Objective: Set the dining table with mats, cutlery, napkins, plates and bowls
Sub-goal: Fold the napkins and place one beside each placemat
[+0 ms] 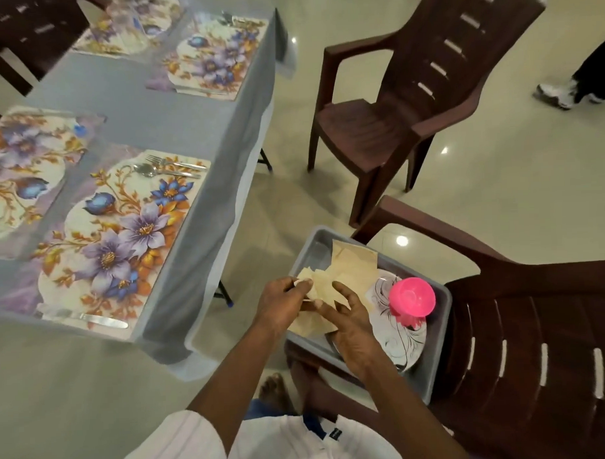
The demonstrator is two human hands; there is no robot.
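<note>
Napkins [350, 265] are held over tub [434, 358] on chair [538, 341], with the long axis of the stack running from the hands toward the far-right. A corner is pinched by left hand [281, 307]; right hand [349, 322] is laid on the stack, fingers spread and nearly straight.

The napkins [350, 269] bunched between the left hand [279, 305] and the right hand [349, 320] overlap, so they cannot be counted, and the right hand's spread fingers cover their near part. Just right of that hand, the plates [397, 342] lie partly under the napkins, the hand and the pink bowl [412, 297]; how many there are is unclear. The right forearm hides part of the grey tub [308, 246]. Far beyond the left hand, the farthest mats [129, 26] and cutlery [232, 19] are blurred. A mat [14, 164] well to its left is cut by the frame edge. Far to the right, another person shows only as a shoe [557, 95] and a dark leg.
</note>
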